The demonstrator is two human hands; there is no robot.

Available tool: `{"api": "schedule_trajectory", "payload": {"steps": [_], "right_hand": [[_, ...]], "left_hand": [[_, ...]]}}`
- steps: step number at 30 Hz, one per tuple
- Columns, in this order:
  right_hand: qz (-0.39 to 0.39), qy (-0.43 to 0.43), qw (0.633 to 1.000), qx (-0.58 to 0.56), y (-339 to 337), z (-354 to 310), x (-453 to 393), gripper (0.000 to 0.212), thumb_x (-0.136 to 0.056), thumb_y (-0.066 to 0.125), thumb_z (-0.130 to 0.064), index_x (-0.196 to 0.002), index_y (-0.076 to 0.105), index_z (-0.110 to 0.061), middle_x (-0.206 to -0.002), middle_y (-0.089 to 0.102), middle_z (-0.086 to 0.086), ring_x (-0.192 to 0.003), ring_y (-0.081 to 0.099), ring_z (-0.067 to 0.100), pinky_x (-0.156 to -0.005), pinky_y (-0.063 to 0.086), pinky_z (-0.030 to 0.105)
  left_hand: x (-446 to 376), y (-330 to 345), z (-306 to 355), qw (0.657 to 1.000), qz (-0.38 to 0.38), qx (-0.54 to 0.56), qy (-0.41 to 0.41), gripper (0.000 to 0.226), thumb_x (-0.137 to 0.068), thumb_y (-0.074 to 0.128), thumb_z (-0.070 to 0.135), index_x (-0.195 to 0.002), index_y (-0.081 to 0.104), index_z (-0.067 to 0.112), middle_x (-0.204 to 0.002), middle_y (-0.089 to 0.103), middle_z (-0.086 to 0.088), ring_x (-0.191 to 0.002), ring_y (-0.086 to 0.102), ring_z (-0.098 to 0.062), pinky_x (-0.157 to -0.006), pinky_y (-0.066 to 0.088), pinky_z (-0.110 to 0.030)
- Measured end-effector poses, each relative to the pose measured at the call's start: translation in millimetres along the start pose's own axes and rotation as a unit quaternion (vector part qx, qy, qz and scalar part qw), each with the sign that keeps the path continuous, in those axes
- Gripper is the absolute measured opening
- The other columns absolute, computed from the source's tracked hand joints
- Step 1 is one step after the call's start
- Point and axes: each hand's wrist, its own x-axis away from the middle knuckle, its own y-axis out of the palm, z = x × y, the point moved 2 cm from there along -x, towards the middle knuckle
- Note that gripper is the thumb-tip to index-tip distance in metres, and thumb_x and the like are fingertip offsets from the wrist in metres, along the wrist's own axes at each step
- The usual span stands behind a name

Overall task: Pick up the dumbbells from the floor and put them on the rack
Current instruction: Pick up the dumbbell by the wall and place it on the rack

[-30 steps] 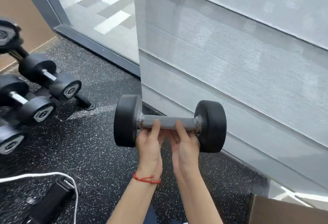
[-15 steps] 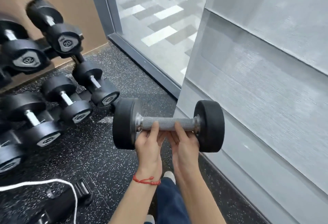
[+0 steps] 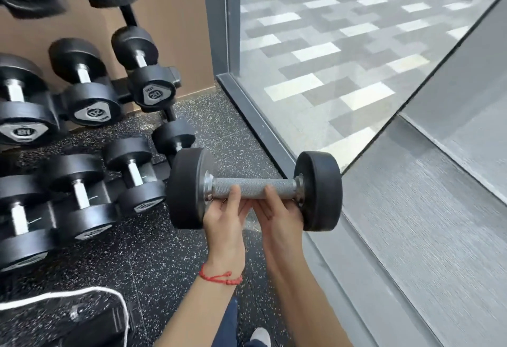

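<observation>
A black dumbbell [image 3: 319, 190] with a knurled steel handle hangs level in front of me, above the speckled floor. My left hand [image 3: 226, 217] grips the handle from below near its left head, a red string on the wrist. My right hand [image 3: 282, 219] grips the handle beside it, toward the right head. The dumbbell rack [image 3: 129, 15] stands to the left against the tan wall, its tiers holding several black dumbbells [image 3: 82, 83]. The held dumbbell's left head hides part of the rack's lower right end.
A glass wall with a grey frame [image 3: 252, 116] runs ahead, and a grey panelled wall [image 3: 425, 223] rises close on the right. A white cable [image 3: 82, 296] and a black object [image 3: 82, 322] lie on the floor at lower left. My shoe [image 3: 260, 337] shows below.
The view has swung left and upward, bringing more of the rack's tiers into sight. The dumbbell stays held in both hands, level, and now sits closer to the rack's right end.
</observation>
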Motion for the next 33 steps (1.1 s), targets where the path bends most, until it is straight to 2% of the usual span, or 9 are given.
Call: {"api": "schedule_trajectory", "payload": {"steps": [4, 13, 16, 18, 20, 22, 27, 30, 33], "right_hand": [[-0.021, -0.015, 1.0, -0.008, 54.0, -2.3, -43.1, 0.04, -0.085, 0.06, -0.01, -0.12, 0.049, 0.008, -0.106, 0.063, 0.019, -0.091, 0.066, 0.019, -0.077, 0.055, 0.022], [-0.026, -0.028, 0.999, 0.028, 168.1, -0.9, -125.4, 0.032, -0.086, 0.059, -0.01, -0.115, 0.055, 0.003, -0.107, 0.066, 0.018, -0.095, 0.066, 0.022, -0.079, 0.056, 0.025], [-0.035, -0.016, 0.998, 0.047, 193.2, -8.0, -149.5, 0.012, -0.085, 0.062, -0.011, -0.079, 0.072, -0.006, -0.079, 0.074, 0.003, -0.078, 0.07, 0.014, -0.067, 0.055, 0.019], [-0.042, -0.006, 0.998, 0.049, 209.7, -14.0, -167.1, 0.026, -0.085, 0.061, -0.009, -0.063, 0.074, -0.011, -0.07, 0.073, 0.001, -0.071, 0.07, 0.011, -0.064, 0.055, 0.017], [-0.046, -0.002, 0.998, 0.046, 226.4, -20.3, -184.7, 0.011, -0.085, 0.06, -0.008, -0.088, 0.071, -0.007, -0.086, 0.072, 0.008, -0.079, 0.07, 0.013, -0.073, 0.056, 0.021], [-0.066, -0.018, 0.997, 0.036, 242.2, -26.6, -203.9, 0.024, -0.086, 0.059, -0.008, -0.109, 0.058, -0.002, -0.104, 0.067, 0.016, -0.093, 0.067, 0.02, -0.081, 0.055, 0.024], [-0.122, -0.018, 0.992, 0.037, 280.4, -47.4, -262.3, 0.029, -0.086, 0.059, -0.009, -0.112, 0.057, 0.003, -0.106, 0.066, 0.019, -0.094, 0.067, 0.022, -0.074, 0.054, 0.021], [-0.163, -0.006, 0.985, 0.057, 306.0, -64.9, -301.4, 0.02, -0.087, 0.058, -0.009, -0.105, 0.06, -0.001, -0.103, 0.068, 0.017, -0.092, 0.068, 0.019, -0.073, 0.054, 0.021], [-0.184, 0.003, 0.979, 0.084, 330.7, -81.5, -336.4, 0.026, -0.087, 0.058, -0.009, -0.11, 0.058, 0.002, -0.108, 0.066, 0.02, -0.096, 0.067, 0.021, -0.076, 0.055, 0.022]], "left_hand": [[-57.0, 19.8, 27.7, 1.0, -0.012, 0.019, 0.003, 0.02, -0.091, 0.05, 0.011, -0.104, 0.057, -0.002, -0.105, 0.063, -0.022, -0.096, 0.063, -0.028, -0.081, 0.056, -0.026], [-172.1, 61.3, 100.0, 0.999, -0.021, 0.025, 0.026, 0.013, -0.091, 0.051, 0.013, -0.09, 0.06, 0.003, -0.087, 0.069, -0.011, -0.077, 0.07, -0.015, -0.075, 0.057, -0.022], [-199.6, 76.8, 113.9, 0.999, -0.013, 0.009, 0.032, 0.013, -0.091, 0.053, 0.016, -0.086, 0.06, 0.005, -0.087, 0.069, -0.011, -0.082, 0.069, -0.016, -0.075, 0.055, -0.021], [-216.1, 89.5, 121.7, 0.999, -0.02, 0.014, 0.036, 0.017, -0.092, 0.052, 0.015, -0.097, 0.059, 0.0, -0.101, 0.068, -0.017, -0.096, 0.067, -0.022, -0.081, 0.054, -0.024], [-233.5, 103.4, 128.5, 0.998, -0.021, 0.041, 0.043, 0.02, -0.092, 0.051, 0.012, -0.104, 0.056, -0.004, -0.107, 0.064, -0.02, -0.101, 0.065, -0.026, -0.08, 0.056, -0.025], [-252.5, 118.2, 135.3, 0.996, -0.022, 0.074, 0.051, 0.018, -0.092, 0.049, 0.009, -0.105, 0.056, -0.001, -0.106, 0.062, -0.02, -0.099, 0.062, -0.029, -0.081, 0.057, -0.027], [-305.6, 159.3, 145.8, 0.993, 0.0, 0.083, 0.083, 0.014, -0.092, 0.05, 0.012, -0.097, 0.059, 0.003, -0.104, 0.064, -0.02, -0.096, 0.064, -0.025, -0.079, 0.056, -0.022], [-339.6, 191.1, 152.8, 0.987, 0.03, 0.104, 0.116, 0.013, -0.092, 0.05, 0.011, -0.087, 0.062, 0.008, -0.091, 0.069, -0.011, -0.084, 0.068, -0.017, -0.075, 0.057, -0.021], [-370.7, 219.0, 158.6, 0.982, 0.048, 0.12, 0.139, 0.013, -0.092, 0.051, 0.011, -0.087, 0.063, 0.009, -0.082, 0.073, -0.004, -0.08, 0.07, -0.014, -0.072, 0.057, -0.021]]}}
